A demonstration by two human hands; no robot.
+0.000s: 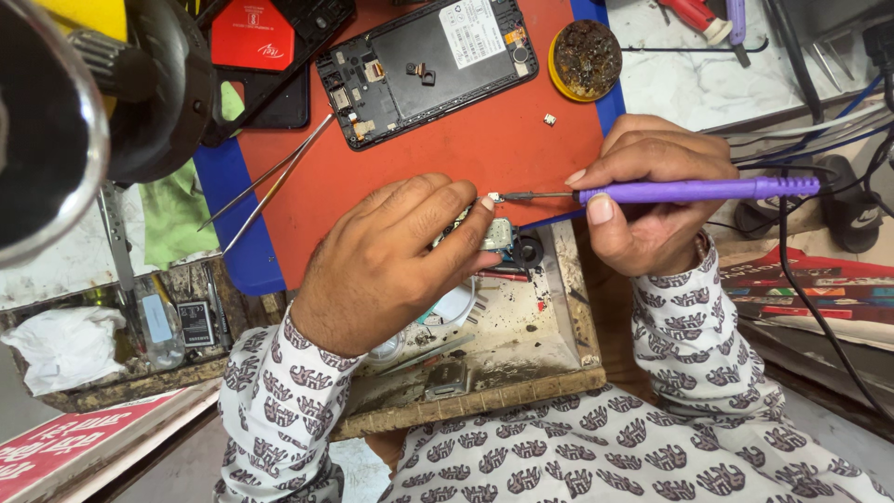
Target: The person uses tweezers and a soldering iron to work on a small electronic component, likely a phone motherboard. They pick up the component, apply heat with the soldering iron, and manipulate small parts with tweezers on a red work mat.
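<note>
Single view only: head cam is looking steeply down from above the person's chest, facing forward over the bench. It's sitting close, with the left hand point(391, 256) and right hand point(647, 191) filling mid-frame and the patterned sleeves running off the bottom edge. The red mat point(484, 140) is taking up the upper centre. A black lamp head point(140, 84) is crowding the top-left corner, very near the lens. No second view is sharing anything.

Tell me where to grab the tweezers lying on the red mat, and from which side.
Take the tweezers near the middle of the two thin legs, pinching across them from above. They lie flat and slanted on the red mat, tips toward the opened tablet, the lower end over the blue edge. That end is probably easiest to lift, since both hands are busy elsewhere.
</note>
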